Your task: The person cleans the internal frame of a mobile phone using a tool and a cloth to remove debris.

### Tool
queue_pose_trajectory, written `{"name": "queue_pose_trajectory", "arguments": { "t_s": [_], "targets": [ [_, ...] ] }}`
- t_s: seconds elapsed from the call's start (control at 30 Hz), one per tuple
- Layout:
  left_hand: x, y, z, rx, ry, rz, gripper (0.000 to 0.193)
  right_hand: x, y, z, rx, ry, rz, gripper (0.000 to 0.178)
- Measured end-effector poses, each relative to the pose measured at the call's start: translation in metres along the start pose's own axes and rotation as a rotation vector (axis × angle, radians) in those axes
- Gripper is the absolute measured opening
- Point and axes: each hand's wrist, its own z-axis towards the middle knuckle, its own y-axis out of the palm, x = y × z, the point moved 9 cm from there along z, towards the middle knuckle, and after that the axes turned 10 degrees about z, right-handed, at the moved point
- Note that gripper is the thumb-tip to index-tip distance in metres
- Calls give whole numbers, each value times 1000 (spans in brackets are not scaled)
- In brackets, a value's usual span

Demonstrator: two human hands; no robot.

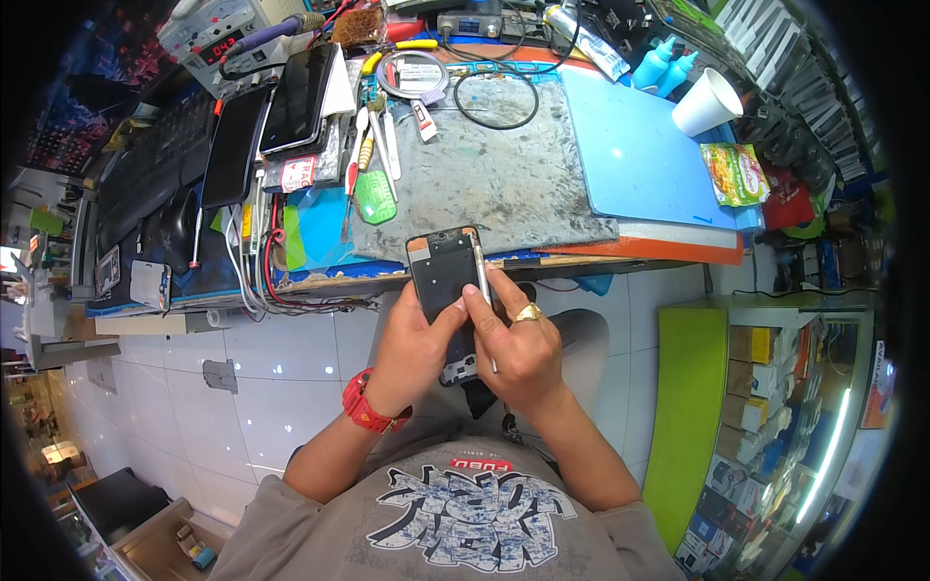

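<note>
A disassembled phone (441,271), dark with copper-coloured patches near its top, is held in front of the bench edge. My left hand (405,344) grips it along the left side, thumb lying across its face. A slim silver tool (480,258), tweezers or a pry tool, runs along the phone's right edge. Its exact kind is unclear. My right hand (523,353) pinches the tool between thumb and fingers, close against the phone. The fingers of my right hand cover part of the phone's lower half.
A grey stained work mat (513,174) covers the bench. A blue sheet (630,145) bears a white paper cup (707,103) and a green packet (735,174). Phones (296,100), brushes and hand tools crowd the left, with cables (266,281) hanging at the front edge.
</note>
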Motion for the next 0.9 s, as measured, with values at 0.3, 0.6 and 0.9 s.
{"name": "queue_pose_trajectory", "arguments": {
  "t_s": [0.3, 0.6, 0.9],
  "targets": [
    [-2, 4, 1, -7, -4, -50, 30, 2, -2, -1, -11, 16, -2, 39],
    [-2, 2, 1, -3, 0, -56, 30, 2, -1, 1, -6, 33, 18, 41],
    [1, 1, 0, -3, -1, -49, 29, 2, -2, 10, 44, 18, -29, 38]
  ]
}}
